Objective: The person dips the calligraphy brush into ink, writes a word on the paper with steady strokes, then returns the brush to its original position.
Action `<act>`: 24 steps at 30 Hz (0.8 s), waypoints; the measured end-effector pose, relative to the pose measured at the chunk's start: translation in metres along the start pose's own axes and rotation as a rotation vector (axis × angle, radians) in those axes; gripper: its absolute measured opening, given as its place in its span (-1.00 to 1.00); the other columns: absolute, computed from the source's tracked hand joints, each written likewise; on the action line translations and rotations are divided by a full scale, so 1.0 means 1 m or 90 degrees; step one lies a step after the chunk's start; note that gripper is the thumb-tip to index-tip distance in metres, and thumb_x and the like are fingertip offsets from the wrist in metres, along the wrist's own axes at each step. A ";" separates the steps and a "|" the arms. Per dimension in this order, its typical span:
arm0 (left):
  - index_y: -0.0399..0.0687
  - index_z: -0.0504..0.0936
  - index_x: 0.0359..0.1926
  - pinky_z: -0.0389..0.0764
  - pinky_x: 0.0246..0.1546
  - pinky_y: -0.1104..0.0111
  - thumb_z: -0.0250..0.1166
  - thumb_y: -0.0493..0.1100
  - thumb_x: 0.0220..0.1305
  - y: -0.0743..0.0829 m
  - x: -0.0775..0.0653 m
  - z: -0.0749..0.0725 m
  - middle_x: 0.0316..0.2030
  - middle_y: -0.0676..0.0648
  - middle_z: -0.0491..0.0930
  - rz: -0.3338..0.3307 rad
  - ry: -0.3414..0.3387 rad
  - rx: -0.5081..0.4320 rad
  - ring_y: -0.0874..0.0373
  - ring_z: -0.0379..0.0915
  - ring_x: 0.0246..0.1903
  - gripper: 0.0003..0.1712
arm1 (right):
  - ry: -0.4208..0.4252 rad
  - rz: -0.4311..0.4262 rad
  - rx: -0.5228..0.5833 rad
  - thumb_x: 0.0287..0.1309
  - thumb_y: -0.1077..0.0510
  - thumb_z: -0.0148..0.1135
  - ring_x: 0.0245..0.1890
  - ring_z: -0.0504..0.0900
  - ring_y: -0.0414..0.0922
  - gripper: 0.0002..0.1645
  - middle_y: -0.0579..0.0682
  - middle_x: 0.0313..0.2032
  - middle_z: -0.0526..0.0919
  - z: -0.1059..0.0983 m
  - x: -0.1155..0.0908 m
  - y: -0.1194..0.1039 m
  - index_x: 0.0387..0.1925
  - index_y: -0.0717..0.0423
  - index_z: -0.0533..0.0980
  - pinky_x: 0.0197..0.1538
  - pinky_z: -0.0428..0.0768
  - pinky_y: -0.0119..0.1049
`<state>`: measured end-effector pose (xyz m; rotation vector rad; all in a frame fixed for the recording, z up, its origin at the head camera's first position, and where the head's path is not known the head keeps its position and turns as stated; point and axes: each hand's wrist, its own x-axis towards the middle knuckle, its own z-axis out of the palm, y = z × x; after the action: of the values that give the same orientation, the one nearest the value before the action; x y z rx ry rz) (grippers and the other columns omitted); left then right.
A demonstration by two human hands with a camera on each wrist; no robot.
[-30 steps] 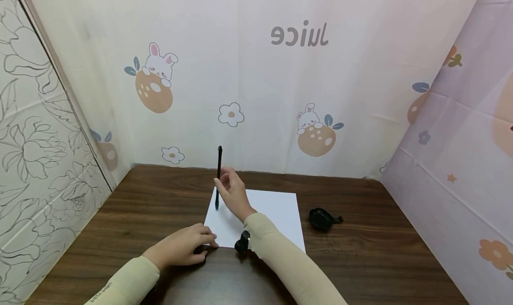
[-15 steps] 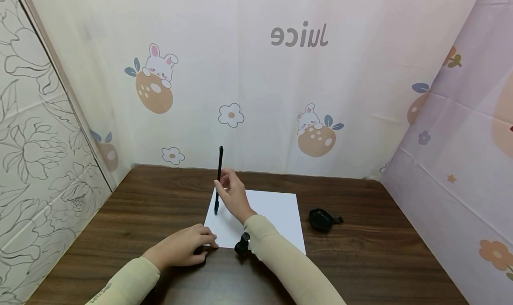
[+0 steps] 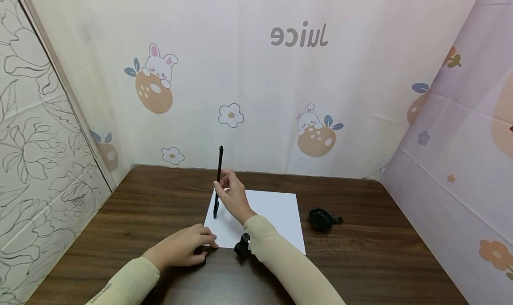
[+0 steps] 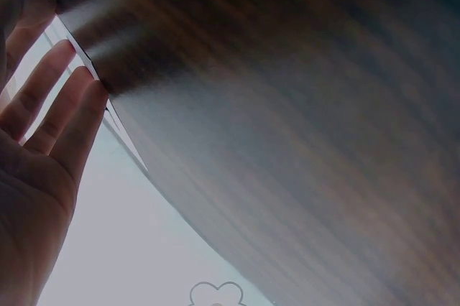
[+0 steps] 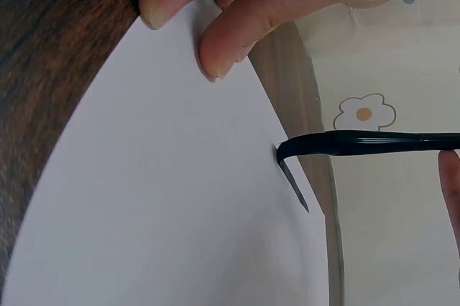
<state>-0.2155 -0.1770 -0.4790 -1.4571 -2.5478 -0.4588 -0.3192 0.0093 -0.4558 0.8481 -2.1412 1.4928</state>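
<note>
A white sheet of paper (image 3: 276, 216) lies on the dark wooden table (image 3: 160, 193). My right hand (image 3: 232, 193) holds a long black writing brush (image 3: 219, 162) nearly upright over the left part of the sheet. In the right wrist view the brush tip (image 5: 284, 149) bends against the paper, with a short black stroke (image 5: 296, 189) trailing from it; only one finger (image 5: 450, 184) of that hand shows there. My left hand (image 3: 186, 245) rests at the sheet's near left corner, fingers extended and fingertips on the paper, as the left wrist view also shows from low down.
To the right of the sheet sits a small black dish (image 3: 320, 219) with a stub handle. A black wrist camera (image 3: 242, 244) hangs under the right wrist, close over the sheet's near edge. A printed curtain (image 3: 264, 82) stands behind the table.
The brush tip has moved a little down the left side of the sheet, toward the person, with the right hand shifting slightly the same way. The left hand has stayed put.
</note>
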 end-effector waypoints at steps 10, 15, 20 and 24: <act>0.04 0.73 -0.12 0.58 -0.06 0.34 0.37 -0.27 0.14 0.001 0.000 0.000 -0.11 0.08 0.58 -0.002 0.001 -0.008 0.24 0.48 -0.09 -0.74 | -0.009 -0.001 0.004 0.35 0.23 0.23 -0.35 0.51 -0.21 -0.69 -0.06 -0.39 0.50 0.000 0.000 0.002 0.04 0.08 0.36 -0.33 0.62 -0.42; 0.04 0.74 -0.13 0.58 -0.05 0.34 0.38 -0.28 0.12 0.001 0.000 -0.001 -0.10 0.08 0.59 0.006 0.008 -0.004 0.23 0.49 -0.09 -0.74 | 0.004 0.002 -0.008 0.35 0.22 0.23 -0.35 0.50 -0.20 -0.70 -0.06 -0.38 0.50 -0.002 0.002 -0.003 0.04 0.09 0.38 -0.34 0.60 -0.43; 0.02 0.74 -0.13 0.58 -0.07 0.33 0.38 -0.30 0.11 0.001 0.000 -0.002 -0.11 0.07 0.59 0.016 0.014 -0.005 0.21 0.50 -0.10 -0.73 | 0.022 -0.014 -0.015 0.34 0.23 0.23 -0.37 0.50 -0.19 -0.72 -0.03 -0.38 0.50 -0.007 0.006 -0.006 0.01 0.13 0.39 -0.34 0.58 -0.41; 0.03 0.74 -0.12 0.58 -0.06 0.33 0.38 -0.30 0.11 0.001 0.000 -0.001 -0.11 0.07 0.59 0.015 0.015 -0.005 0.22 0.50 -0.09 -0.72 | 0.036 -0.014 -0.006 0.34 0.24 0.23 -0.37 0.51 -0.19 -0.71 -0.02 -0.36 0.51 -0.010 0.010 -0.006 0.02 0.13 0.38 -0.39 0.56 -0.42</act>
<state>-0.2145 -0.1764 -0.4776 -1.4742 -2.5114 -0.4806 -0.3228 0.0149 -0.4423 0.8136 -2.0894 1.4771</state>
